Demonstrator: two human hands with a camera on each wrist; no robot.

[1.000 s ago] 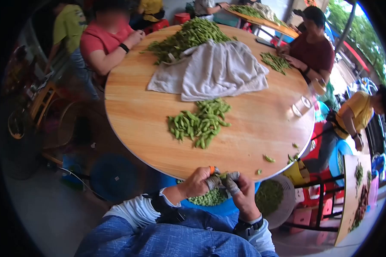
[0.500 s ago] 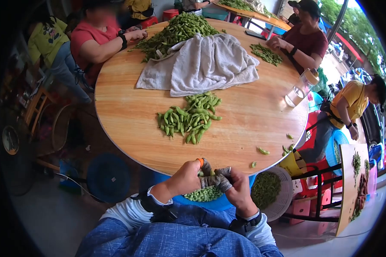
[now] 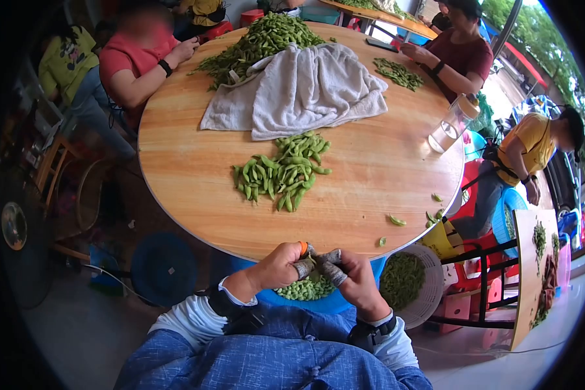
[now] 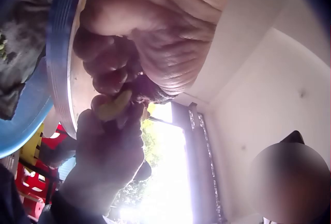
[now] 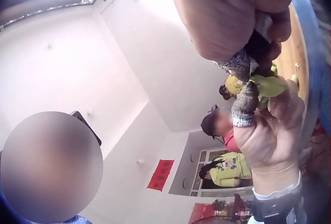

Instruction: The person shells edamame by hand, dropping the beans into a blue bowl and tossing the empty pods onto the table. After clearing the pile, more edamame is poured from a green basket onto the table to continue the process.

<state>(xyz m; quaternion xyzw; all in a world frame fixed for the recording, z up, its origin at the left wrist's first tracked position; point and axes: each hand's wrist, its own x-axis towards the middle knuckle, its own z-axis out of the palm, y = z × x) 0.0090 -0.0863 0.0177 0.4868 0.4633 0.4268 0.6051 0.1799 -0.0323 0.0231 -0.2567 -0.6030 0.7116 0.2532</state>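
Above the near edge of the round table, my left hand (image 3: 276, 268) pinches a green edamame pod (image 5: 269, 85) between thumb and fingers. My right hand (image 3: 359, 283) meets it from the other side, its fingertips and thumb pinching at the pod's end. Grey wraps cover the thumb and fingertips of both hands, and an orange band circles a left finger. Part of the pod shows pale green between the hands in the left wrist view. Just below sits a blue basin (image 3: 331, 303) holding shelled beans (image 3: 303, 289). A small pile of pods (image 3: 283, 172) lies on the wooden table (image 3: 195, 195) ahead.
A grey towel (image 3: 305, 91) partly covers a large pod heap (image 3: 273, 39). Loose pods (image 3: 396, 220) and a clear bottle (image 3: 450, 127) stand to the right. A white basket (image 3: 433, 286) with green pods or husks is beside the basin. Other people sit around the table.
The fingertips have drawn slightly apart, with the thumbs now pointing toward each other over the basin. The head view has shifted, so the table sits a little higher and further left.
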